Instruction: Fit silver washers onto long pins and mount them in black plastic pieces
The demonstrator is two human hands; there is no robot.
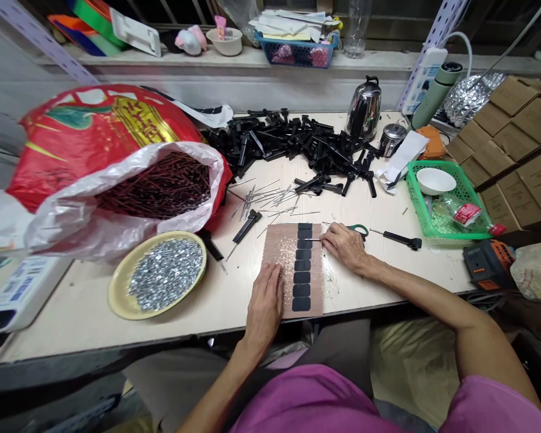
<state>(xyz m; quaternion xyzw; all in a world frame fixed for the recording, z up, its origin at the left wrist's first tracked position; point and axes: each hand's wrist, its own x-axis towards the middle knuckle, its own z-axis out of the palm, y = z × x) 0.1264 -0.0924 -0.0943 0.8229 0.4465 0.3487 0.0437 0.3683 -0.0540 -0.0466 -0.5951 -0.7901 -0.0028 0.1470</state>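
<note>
A brown cardboard sheet lies before me, with a column of black rounded pads down its right side and tiny pale specks beside them. My left hand rests open and flat on the sheet's left edge. In a pinch, my right hand holds a thin metal pin-like tool, its tip over one of the upper pads. Whether the tool has one prong or two, I cannot tell. Just behind that hand lie green-handled scissors. A black-handled tool with a metal shaft lies farther right.
A yellow bowl of small metal pieces and a red sack of dark rods stand left. Thin metal rods lie before piled black plastic parts. A green basket, a cordless tool and cardboard boxes are right.
</note>
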